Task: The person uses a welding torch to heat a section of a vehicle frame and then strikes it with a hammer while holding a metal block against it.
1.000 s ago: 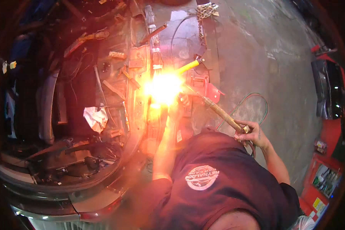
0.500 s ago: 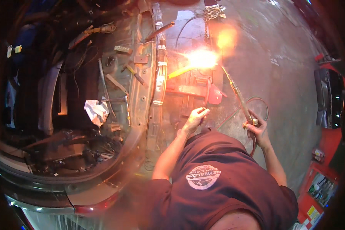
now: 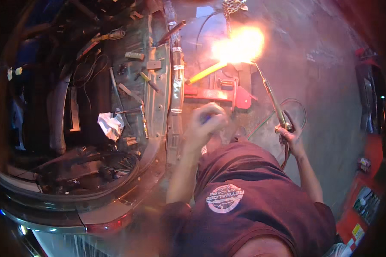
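- Since half a second ago, the left hand [image 3: 208, 124] is rising toward the camera and looking larger, while the flame [image 3: 240, 45] is swelling and spreading farther out.
- The left hand is curling its fingers loosely in a blur; a dark bluish patch is showing between them, and whether it is holding anything I cannot tell.
- The right hand [image 3: 292, 133] is grasping the torch [image 3: 273, 98] by its near end, fingers wrapping around it.
- Between the hands and the flame, a red metal piece [image 3: 210, 93] is lying across, with a yellow handle [image 3: 206, 73] slanting just beyond it; glare is hiding the handle's far end.
- On the left, the car body [image 3: 161, 77] is carrying scattered tools and a crumpled white cloth [image 3: 110, 125].
- Thin hoses [image 3: 305, 113] are looping on the floor right of the torch, and a chain [image 3: 233, 6] is lying at the far side.
- The torch is pointing far and slightly left from the right hand, staying well apart from the left hand.
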